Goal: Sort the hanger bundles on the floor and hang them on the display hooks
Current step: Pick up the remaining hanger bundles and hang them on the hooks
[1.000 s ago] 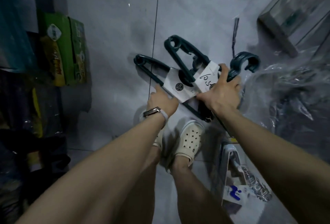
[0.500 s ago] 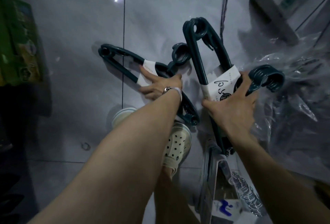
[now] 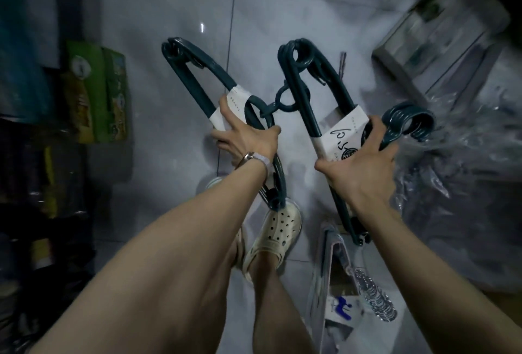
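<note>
Grey shiny tiles cover the floor [image 3: 169, 15], and the room is dim. Clear crinkly plastic wrap [image 3: 466, 156] lies in a big heap on the right side. A metal and glass shelf [image 3: 440, 43] stands at the top right. Green boxes [image 3: 93, 94] sit against dark shelves on the left. A cream shoe with holes [image 3: 276, 232] shows below, between the two arms.

The left hand [image 3: 248, 139] is closed tight around one bundle of dark teal hangers [image 3: 197, 79], right on its white paper band. This bundle points up and to the left, off the floor. The right hand [image 3: 364, 167] is closed tight around the other bundle [image 3: 299, 85], on its white band with writing. The hooks [image 3: 406, 125] of that bundle curl out just past the thumb. Both bundles are near each other, side by side, but I cannot tell if they touch.
</note>
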